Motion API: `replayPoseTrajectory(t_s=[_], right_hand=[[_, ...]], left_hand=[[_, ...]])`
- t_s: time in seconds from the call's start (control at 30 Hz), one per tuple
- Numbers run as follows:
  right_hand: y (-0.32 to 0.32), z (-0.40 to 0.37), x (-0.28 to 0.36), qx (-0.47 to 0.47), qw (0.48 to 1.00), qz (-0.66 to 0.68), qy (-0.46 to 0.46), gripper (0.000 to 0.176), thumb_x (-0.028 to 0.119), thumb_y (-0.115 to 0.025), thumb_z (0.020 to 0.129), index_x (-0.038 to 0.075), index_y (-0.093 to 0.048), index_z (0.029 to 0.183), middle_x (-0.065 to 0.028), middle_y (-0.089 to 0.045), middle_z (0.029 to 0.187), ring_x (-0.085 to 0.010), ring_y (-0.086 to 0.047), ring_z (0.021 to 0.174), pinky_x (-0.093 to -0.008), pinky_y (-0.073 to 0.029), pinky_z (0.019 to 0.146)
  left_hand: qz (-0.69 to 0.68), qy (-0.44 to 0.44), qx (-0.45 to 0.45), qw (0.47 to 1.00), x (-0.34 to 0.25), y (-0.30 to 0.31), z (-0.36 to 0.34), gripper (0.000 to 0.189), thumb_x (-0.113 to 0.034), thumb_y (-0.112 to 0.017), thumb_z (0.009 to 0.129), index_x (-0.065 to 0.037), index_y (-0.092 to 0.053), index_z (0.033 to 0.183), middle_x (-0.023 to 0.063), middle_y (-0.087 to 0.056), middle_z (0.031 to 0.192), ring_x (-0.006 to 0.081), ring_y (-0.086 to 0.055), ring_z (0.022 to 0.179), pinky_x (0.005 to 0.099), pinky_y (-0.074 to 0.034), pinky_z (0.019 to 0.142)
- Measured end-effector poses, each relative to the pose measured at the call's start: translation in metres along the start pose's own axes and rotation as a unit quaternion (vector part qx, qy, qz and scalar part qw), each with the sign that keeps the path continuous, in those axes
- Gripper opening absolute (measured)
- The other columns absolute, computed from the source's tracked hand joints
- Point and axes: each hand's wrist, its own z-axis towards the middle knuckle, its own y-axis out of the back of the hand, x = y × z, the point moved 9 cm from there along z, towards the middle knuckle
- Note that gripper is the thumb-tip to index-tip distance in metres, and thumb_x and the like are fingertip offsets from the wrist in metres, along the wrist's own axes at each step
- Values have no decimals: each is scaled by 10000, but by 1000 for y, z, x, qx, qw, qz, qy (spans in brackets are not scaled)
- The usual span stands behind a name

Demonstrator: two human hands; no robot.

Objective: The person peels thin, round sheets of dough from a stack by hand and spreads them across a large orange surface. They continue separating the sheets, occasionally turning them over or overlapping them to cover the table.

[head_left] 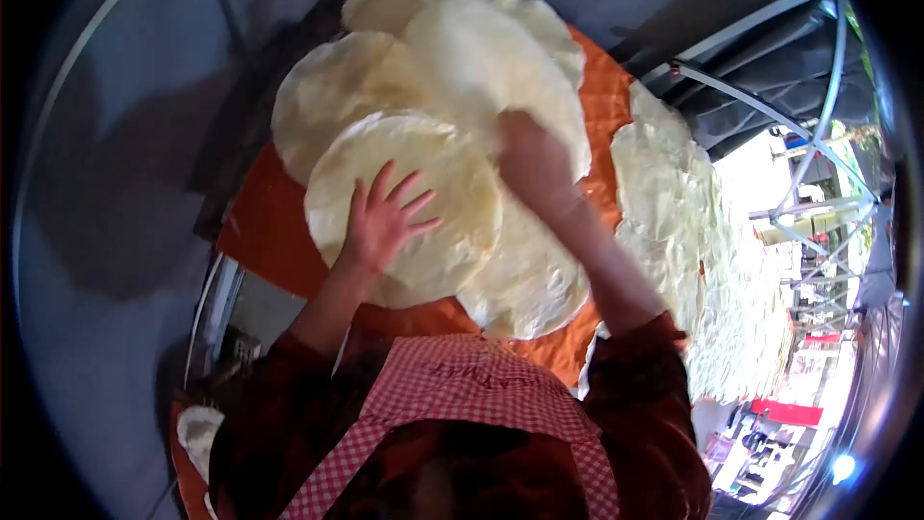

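Several thin, pale, round dough sheets overlap on an orange cloth [265, 221] in front of me. My left hand [383, 217] rests with fingers spread on the nearest sheet [423, 159], toward the left of the pile. Farther forward and to the right, my right hand [534, 156] is closed and slightly blurred. It appears to grip the edge of a dough sheet [491, 58] smeared by motion over the far part of the pile. Its fingertips are hidden from view. Another sheet [529, 284] lies at the near right, below my right wrist.
To the right, a long surface [674, 260] is covered with more pale sheets. Grey tarpaulin [106, 173] hangs on the left and behind. Metal frame poles [770, 106] stand at the right. A pale piece [199, 438] lies at the lower left.
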Motion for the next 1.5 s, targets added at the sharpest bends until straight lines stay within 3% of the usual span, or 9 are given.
replayPoseTrajectory(t_s=[0.07,0.17,0.27,0.47,0.77,1.07,1.27,1.37,1.5], right_hand=[[-72,-34,50,158,986,59,7,400,142,-634,724,42,-524,1095,-177,-555,1105,-354,-549,1008,-408,-464,839],[-142,-65,54,107,971,200,71,545,227,-713,705,39,-488,1165,-183,-503,1200,-363,-485,1116,-402,-425,917],[-156,-66,36,97,963,252,25,665,386,-701,730,16,-451,1223,-212,-423,1299,-366,-365,1235,-437,-353,998],[-138,-71,44,42,980,165,100,656,280,-689,748,40,-402,1286,-207,-401,1330,-363,-390,1234,-416,-367,1001],[-137,-63,23,137,953,248,109,680,247,-702,740,110,-402,1335,-115,-356,1407,-304,-369,1273,-386,-345,1036],[-144,-67,31,79,960,226,143,627,286,-636,800,51,-385,1325,-175,-365,1381,-344,-396,1239,-396,-381,1001],[-138,-52,39,107,961,254,24,592,325,-610,822,39,-417,1303,-195,-395,1358,-354,-424,1218,-389,-387,988],[-134,-47,43,52,976,193,90,515,269,-616,810,24,-471,1240,-202,-488,1258,-345,-529,1094,-385,-452,905],[-130,-43,47,12,980,132,150,373,124,-596,744,13,-543,1096,-157,-606,1026,-315,-615,843,-373,-514,714]], left_hand=[[-14,-7,-30,999,1,0,6,573,-517,-474,868,-143,-404,1296,117,-476,1258,304,-438,1176,543,-336,978],[43,8,-61,997,-1,38,-2,483,-365,-512,859,-45,-470,1218,103,-548,1170,269,-490,1116,435,-392,960],[45,33,-87,995,5,56,-13,397,-152,-527,782,-5,-504,1151,98,-589,1068,237,-559,986,373,-442,874],[78,52,-63,994,1,46,-10,392,-26,-499,720,-15,-520,1112,78,-602,976,210,-582,841,352,-477,701],[130,44,-58,989,-4,44,-5,533,-10,-477,731,18,-388,1256,147,-501,1202,281,-510,1095,491,-437,919],[180,55,-119,975,-8,48,-3,456,-56,-540,802,-34,-425,1243,107,-528,1178,263,-527,1087,466,-443,922],[191,63,-100,974,-6,34,-5,441,-58,-562,802,-49,-439,1225,81,-548,1114,220,-530,1059,422,-457,895],[205,54,-39,976,-8,39,-2,423,-38,-581,777,-61,-472,1185,67,-553,1098,212,-563,969,411,-463,854],[186,71,-36,979,-5,71,-2,444,-35,-538,782,-35,-443,1216,94,-546,1124,235,-532,1056,411,-460,886]])
